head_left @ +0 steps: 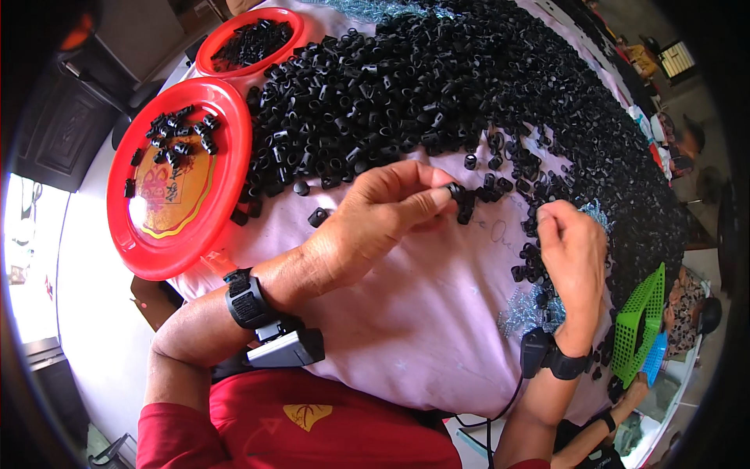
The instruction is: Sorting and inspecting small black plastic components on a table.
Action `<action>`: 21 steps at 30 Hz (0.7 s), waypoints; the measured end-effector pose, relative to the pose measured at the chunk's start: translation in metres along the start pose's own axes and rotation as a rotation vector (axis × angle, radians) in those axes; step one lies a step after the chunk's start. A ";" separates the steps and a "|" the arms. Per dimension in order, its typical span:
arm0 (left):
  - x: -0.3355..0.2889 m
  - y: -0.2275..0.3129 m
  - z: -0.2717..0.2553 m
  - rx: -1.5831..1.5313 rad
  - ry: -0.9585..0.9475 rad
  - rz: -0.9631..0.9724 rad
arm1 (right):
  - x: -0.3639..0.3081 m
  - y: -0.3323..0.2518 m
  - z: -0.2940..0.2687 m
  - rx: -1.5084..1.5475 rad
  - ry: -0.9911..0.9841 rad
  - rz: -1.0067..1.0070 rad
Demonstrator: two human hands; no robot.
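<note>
My left hand [375, 211] is over the middle of the pink cloth, thumb and fingers pinched on a small black plastic piece [458, 192]. My right hand [574, 250] is to its right, beside loose small black parts, with fingers curled together; whatever lies between the fingertips is hidden. A large heap of small black plastic parts [375, 94], many ring-shaped or hollow, spreads beyond both hands. Left of them stands a red plate [119, 219] with a printed centre, bearing several black pieces [176, 137].
A second red plate [205, 59] full of black pieces stands at the far left. Clear bluish strands [531, 309] lie by my right wrist. A green basket [637, 328] and a blue one [655, 358] sit at the right, near another person's arm [617, 410]. A cable [508, 406] runs from my right wrist device.
</note>
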State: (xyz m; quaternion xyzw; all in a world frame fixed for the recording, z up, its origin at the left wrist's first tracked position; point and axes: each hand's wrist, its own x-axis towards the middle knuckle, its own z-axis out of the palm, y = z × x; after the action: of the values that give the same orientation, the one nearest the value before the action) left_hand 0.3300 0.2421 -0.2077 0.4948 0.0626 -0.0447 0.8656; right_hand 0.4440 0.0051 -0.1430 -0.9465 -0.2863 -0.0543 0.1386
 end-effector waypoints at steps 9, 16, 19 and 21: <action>-0.007 0.001 0.006 0.142 -0.101 -0.146 | 0.006 0.008 0.002 0.152 -0.111 0.072; -0.004 -0.001 0.001 -0.124 0.002 -0.121 | 0.005 -0.004 0.025 0.056 -0.017 -0.248; -0.006 0.003 0.002 -0.137 -0.021 -0.169 | 0.005 -0.008 0.026 0.030 0.017 -0.288; -0.007 0.003 0.003 -0.115 -0.027 -0.189 | 0.006 -0.012 0.024 0.093 0.024 -0.305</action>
State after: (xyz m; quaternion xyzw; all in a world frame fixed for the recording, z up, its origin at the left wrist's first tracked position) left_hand 0.3238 0.2409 -0.2029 0.4358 0.0997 -0.1292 0.8851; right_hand 0.4429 0.0251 -0.1620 -0.8839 -0.4273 -0.0726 0.1756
